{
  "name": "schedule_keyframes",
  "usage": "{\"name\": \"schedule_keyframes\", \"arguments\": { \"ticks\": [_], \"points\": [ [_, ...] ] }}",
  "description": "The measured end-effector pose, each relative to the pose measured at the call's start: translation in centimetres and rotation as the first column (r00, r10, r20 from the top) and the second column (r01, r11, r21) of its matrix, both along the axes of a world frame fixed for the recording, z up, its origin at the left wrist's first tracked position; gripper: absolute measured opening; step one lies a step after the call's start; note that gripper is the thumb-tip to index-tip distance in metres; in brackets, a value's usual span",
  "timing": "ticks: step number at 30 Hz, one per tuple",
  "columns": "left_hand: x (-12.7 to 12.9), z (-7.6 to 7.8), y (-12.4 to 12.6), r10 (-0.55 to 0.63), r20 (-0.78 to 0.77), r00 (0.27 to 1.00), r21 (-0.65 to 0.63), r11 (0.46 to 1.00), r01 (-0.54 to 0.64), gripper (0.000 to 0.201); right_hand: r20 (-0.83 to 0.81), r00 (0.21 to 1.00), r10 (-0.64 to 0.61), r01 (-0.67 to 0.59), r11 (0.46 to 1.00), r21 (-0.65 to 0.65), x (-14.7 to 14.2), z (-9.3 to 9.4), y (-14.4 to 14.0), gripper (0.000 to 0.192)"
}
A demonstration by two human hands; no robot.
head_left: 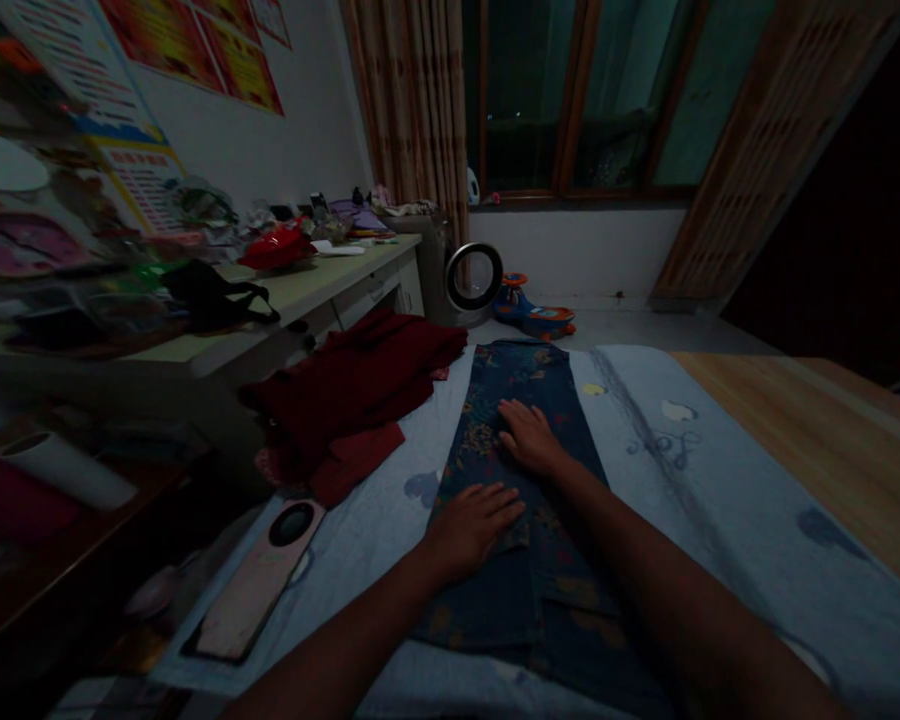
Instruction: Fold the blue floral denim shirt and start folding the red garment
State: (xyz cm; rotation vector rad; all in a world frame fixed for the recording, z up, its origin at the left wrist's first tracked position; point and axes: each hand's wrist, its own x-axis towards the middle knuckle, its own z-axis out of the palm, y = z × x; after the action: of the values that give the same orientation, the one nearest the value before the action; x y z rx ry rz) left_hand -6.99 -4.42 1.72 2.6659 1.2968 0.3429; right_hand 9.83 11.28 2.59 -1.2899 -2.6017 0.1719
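Observation:
A dark blue patterned garment (pixel 487 610), which looks like a pair of trousers laid lengthwise, lies flat on a light blue bedspread (pixel 645 400). Its far end reaches the bed's far edge. My left hand (pixel 471 528) rests palm down on its left side, fingers stretched out. A little farther up, my right hand (pixel 529 436) lies flat on the cloth with its fingers apart. Neither hand grips anything. My forearms cover part of the garment's near end.
To the left are a heap of dark red clothing (pixel 360 370) and a pink phone (pixel 259 580) on the bedspread. A cluttered desk (pixel 375 258) stands beyond. A round fan (pixel 474 277) and a blue-and-orange ride-on toy (pixel 532 315) are past the bed's far edge. Bare wood (pixel 817 420) shows at right.

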Motion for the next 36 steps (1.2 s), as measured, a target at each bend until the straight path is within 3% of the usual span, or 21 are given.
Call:
{"name": "schedule_keyframes", "arguments": {
  "ticks": [3,7,12,20,26,31,36],
  "points": [
    [0.1,-0.2,-0.1,-0.021,-0.012,1.000,-0.008,1.000,0.020,0.049,0.023,0.992,0.124,-0.121,0.987,-0.107,-0.4,-0.7,-1.3,0.057],
    [0.4,-0.1,-0.3,-0.008,-0.037,0.999,-0.030,1.000,0.007,0.056,0.065,0.992,0.111,-0.105,0.990,-0.093,-0.2,-1.2,-0.1,0.060],
    [0.5,0.0,-0.5,0.003,-0.051,0.999,-0.060,0.998,-0.006,0.056,0.104,0.994,0.042,-0.039,0.999,-0.027,0.1,-0.8,2.8,0.061],
    [0.7,-0.2,-0.8,0.019,-0.066,0.998,-0.036,0.999,-0.021,0.053,0.056,0.974,-0.220,0.221,0.975,-0.022,-0.1,-1.0,4.8,0.063],
    [0.8,-0.1,-1.2,0.025,-0.050,0.998,0.018,1.000,-0.025,0.053,0.089,0.986,-0.138,0.142,0.989,-0.038,0.0,-0.8,1.6,0.067],
    [1.1,0.6,-1.5,0.014,0.009,1.000,0.115,0.993,-0.015,0.036,0.093,0.995,0.018,-0.010,0.996,-0.088,1.0,-0.6,-2.8,0.068],
    [1.2,0.8,-1.8,-0.022,-0.002,1.000,0.154,0.988,0.022,0.024,0.084,0.993,0.086,-0.076,0.991,-0.115,1.9,-0.5,-5.9,0.066]
  ]
}}
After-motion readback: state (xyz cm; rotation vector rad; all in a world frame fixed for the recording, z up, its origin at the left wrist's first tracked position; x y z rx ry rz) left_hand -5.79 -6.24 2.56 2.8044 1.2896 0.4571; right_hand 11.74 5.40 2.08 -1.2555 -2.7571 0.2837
